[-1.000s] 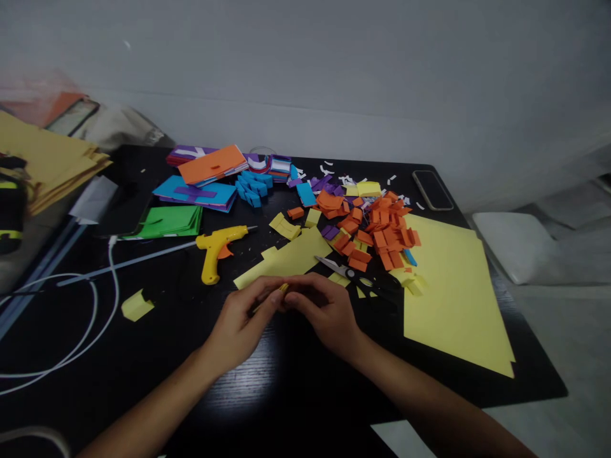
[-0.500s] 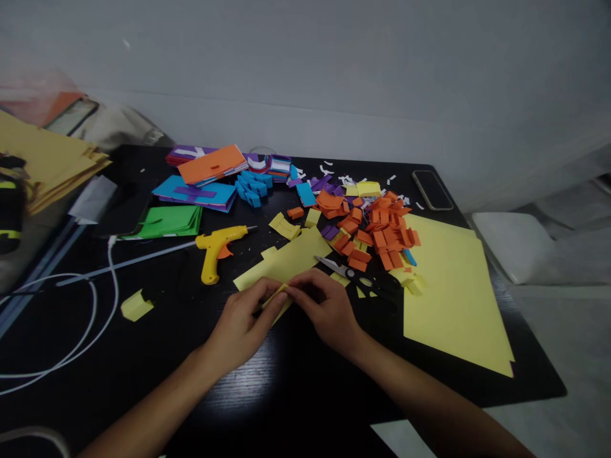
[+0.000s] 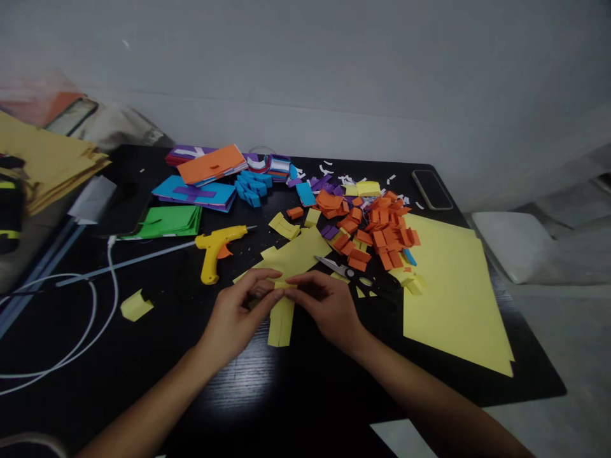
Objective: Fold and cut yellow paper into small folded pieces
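Note:
A creased strip of yellow paper hangs toward me, pinched near its upper end between the thumbs and fingers of both hands. My left hand grips its left edge, and my right hand its right edge. Behind them a larger yellow paper piece lies flat on the black table. Scissors with dark handles rest just beyond my right hand. To the left of the yellow piece lies a yellow glue gun. A small folded yellow piece sits farther left.
Folded orange paper pieces are heaped at right of centre, near large yellow sheets. A phone lies at the back right. Stacked blue paper and green paper stand at the back left. A white cable loops on the left.
The yellow strip has turned from a slanted, mostly hidden position to hang lengthwise toward me. Both hands have shifted slightly and still pinch it.

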Tool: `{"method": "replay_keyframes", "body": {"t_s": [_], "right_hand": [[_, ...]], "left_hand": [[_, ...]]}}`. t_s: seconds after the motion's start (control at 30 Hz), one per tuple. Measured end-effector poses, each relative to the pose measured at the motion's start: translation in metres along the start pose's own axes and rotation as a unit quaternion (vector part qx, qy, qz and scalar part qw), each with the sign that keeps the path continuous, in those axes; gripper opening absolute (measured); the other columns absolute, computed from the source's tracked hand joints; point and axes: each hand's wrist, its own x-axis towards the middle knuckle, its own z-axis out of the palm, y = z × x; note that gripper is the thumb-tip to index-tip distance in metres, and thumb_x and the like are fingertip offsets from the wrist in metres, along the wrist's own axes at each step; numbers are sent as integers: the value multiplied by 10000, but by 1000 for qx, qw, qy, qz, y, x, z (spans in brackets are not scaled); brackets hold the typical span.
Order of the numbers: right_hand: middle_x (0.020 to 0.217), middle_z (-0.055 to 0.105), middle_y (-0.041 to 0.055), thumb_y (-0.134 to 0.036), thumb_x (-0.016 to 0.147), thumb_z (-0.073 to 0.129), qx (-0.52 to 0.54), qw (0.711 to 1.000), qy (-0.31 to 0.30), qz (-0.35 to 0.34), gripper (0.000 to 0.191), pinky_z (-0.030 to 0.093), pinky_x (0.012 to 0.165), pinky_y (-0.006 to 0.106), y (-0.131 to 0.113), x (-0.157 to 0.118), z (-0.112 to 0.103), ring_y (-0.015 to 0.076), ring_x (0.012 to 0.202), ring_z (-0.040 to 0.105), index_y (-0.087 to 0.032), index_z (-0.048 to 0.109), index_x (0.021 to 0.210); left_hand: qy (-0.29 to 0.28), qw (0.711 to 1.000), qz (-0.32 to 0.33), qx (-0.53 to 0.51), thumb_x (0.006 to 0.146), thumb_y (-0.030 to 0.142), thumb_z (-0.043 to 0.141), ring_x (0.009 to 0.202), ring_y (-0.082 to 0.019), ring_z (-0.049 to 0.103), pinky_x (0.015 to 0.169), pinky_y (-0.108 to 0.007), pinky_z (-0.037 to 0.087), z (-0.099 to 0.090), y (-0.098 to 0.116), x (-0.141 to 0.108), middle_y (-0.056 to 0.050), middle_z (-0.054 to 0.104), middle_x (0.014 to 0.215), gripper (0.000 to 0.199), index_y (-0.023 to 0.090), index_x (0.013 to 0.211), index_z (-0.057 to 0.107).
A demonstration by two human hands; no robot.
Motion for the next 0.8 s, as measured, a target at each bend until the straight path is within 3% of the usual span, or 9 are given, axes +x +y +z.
{"method": "replay_keyframes", "body": {"t_s": [0.23,0.8], "right_hand": [[840,810,29,-345,801,839,-4,1000,-8,1,168,595,735,309,0,1,0,204,788,757,-225,805,914],[831,805,30,-392,812,835,-43,999,-24,-1,187,570,716,301,6,3,-3,199,773,745,-219,805,878]], "left_hand": [[-2,1000,-19,8,868,327,766,686,-162,713,649,-250,577,-5,1,2,-7,766,759,125,209,912,764],[-30,999,-31,23,883,338,743,631,-155,696,612,-238,549,-8,0,4,0,734,668,150,195,841,767]]}}
